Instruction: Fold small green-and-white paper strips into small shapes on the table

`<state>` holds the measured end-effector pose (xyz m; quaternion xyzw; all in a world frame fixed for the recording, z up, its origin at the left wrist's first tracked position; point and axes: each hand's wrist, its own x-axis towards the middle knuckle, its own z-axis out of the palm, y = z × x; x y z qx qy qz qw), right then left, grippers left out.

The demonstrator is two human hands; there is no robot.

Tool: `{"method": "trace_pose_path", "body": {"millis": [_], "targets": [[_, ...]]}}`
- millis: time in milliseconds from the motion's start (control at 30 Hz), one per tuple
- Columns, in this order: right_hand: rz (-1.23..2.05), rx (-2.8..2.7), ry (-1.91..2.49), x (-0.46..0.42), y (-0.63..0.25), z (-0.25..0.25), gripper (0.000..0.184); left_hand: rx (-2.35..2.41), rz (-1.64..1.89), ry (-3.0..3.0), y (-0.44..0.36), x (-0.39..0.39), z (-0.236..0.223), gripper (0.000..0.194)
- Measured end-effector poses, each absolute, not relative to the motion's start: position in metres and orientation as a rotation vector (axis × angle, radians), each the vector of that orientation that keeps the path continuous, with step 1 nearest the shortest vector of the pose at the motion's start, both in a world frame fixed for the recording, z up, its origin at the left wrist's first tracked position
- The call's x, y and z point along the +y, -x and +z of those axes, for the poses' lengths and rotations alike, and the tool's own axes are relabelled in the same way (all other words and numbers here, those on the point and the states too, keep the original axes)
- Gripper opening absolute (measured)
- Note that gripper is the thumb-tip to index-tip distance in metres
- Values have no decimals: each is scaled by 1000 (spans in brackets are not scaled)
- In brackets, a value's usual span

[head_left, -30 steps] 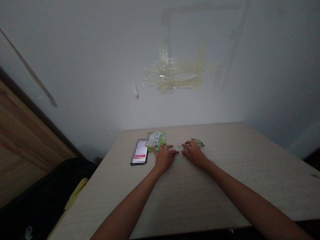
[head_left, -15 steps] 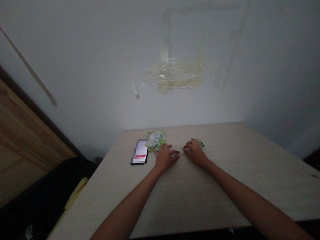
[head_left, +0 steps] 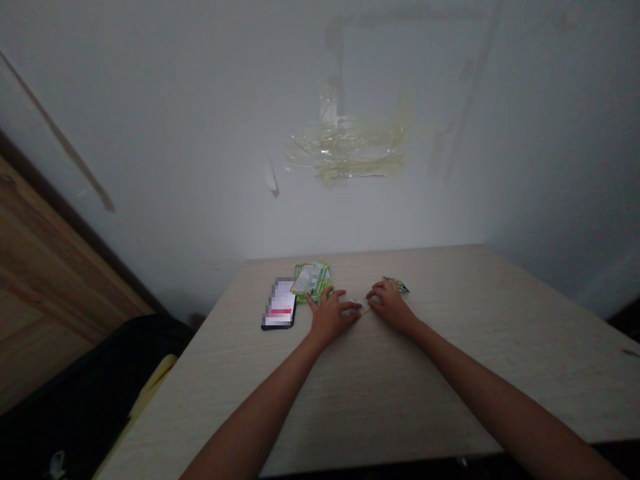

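Left hand (head_left: pixel 334 316) has shifted toward right hand (head_left: pixel 391 306), small pale scrap (head_left: pixel 365 307) between them (each grip's closure unclear).

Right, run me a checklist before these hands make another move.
1. Left hand at the small pale piece: ok, its fingertips are at the near-left side.
2. Right hand at the same piece: ok, its fingertips are at the right side.
3. Pale piece flat and straight: cannot tell, fingers cover much of it.
4. Green packets apart from the phone: not ok, in this view a corner overlaps the phone's edge.
5. Phone resting on the tabletop: ok.
6. Small green-and-white item free of the right hand: cannot tell, the hand partly hides it.
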<state>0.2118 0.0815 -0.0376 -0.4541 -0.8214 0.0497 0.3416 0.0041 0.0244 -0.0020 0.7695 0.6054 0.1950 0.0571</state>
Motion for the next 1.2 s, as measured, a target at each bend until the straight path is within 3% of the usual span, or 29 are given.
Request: {"method": "trace_pose_path", "body": {"millis": [1200], "targets": [[206, -2122, 1159, 87, -213, -43, 17, 1825, 614, -2338, -3, 25, -3, 26]]}}
